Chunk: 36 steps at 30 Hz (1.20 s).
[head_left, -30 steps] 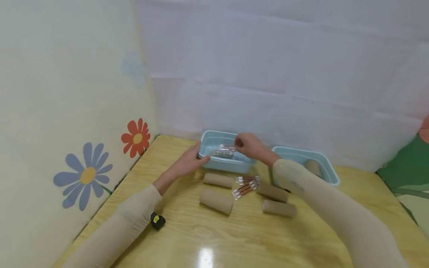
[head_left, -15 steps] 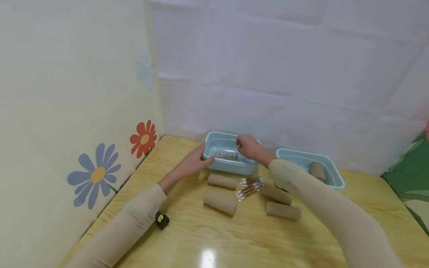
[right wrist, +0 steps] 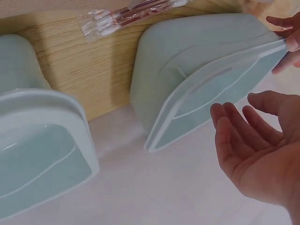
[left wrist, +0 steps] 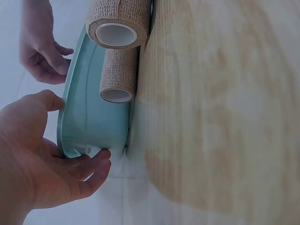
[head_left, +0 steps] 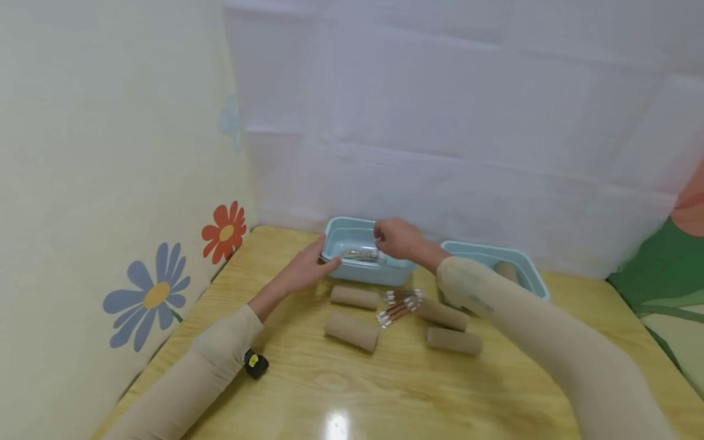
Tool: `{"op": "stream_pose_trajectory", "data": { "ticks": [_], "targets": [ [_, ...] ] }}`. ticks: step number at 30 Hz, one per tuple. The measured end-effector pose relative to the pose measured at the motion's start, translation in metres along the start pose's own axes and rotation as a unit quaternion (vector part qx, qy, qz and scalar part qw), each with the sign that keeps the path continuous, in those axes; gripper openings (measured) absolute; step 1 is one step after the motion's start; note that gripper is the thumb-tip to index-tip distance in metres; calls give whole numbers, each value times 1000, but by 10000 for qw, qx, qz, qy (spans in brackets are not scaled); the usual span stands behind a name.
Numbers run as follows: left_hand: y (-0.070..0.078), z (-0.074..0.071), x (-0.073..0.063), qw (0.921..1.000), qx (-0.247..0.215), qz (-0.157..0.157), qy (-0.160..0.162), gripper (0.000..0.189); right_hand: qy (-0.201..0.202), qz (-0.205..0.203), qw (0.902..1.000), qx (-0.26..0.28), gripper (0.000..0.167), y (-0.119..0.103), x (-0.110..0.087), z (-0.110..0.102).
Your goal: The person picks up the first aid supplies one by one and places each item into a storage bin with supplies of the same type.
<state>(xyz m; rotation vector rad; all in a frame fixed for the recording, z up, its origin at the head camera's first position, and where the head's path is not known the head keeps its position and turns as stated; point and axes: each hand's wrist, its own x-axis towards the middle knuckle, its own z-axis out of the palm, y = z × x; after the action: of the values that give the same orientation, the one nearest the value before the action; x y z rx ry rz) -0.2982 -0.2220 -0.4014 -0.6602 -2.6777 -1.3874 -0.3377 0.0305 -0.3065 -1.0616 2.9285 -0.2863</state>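
My left hand [head_left: 301, 269] grips the left end of a light blue plastic basket [head_left: 374, 274], thumb at the rim and fingers round the outside. Over the same basket's right side hovers my right hand [head_left: 400, 238]; its fingers [right wrist: 229, 136] are loosely curled, with nothing between them and the thumb in the right wrist view. Shiny clear packets [head_left: 360, 254] lie on the basket floor. In front, on the table, is a small pile of brown-stemmed cotton swabs [head_left: 400, 308] in clear wrappers. Tan crepe-textured bandage rolls [left wrist: 118, 75] lie close by the basket.
A second blue basket [head_left: 525, 261] stands to the right, holding a tan roll [head_left: 506, 269] and partly hidden by my right sleeve. Two bandage rolls [head_left: 352, 330] lie left of the swabs and two more [head_left: 454, 340] lie right. A white sheet [head_left: 385, 153] hangs behind the wooden table.
One second ago a shiny packet lay right at my right fingertips; now it is away from them and the packets sit together lower in the basket. My left hand keeps its hold.
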Motion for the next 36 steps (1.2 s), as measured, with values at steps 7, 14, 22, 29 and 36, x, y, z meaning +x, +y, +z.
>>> {"op": "stream_pose_trajectory", "data": {
  "ticks": [7,14,22,29,36],
  "targets": [
    [-2,-4,1,9997,-167,162,54,76,-7,-61,10000,-41,23,-9,-8,-6],
    [0,-5,2,9999,-120,71,36,78,260,-126,9994,196,20,-7,-22,-7],
    [-3,-5,5,9999,-54,133,42,78,539,-330,9977,264,18,-4,-41,-4],
    [-4,-4,7,9996,-164,228,40,76,835,-542,9945,336,16,-3,-56,3],
    [-3,-2,7,9995,-180,258,38,73,1194,-652,9901,345,12,1,-70,17]
  ]
}}
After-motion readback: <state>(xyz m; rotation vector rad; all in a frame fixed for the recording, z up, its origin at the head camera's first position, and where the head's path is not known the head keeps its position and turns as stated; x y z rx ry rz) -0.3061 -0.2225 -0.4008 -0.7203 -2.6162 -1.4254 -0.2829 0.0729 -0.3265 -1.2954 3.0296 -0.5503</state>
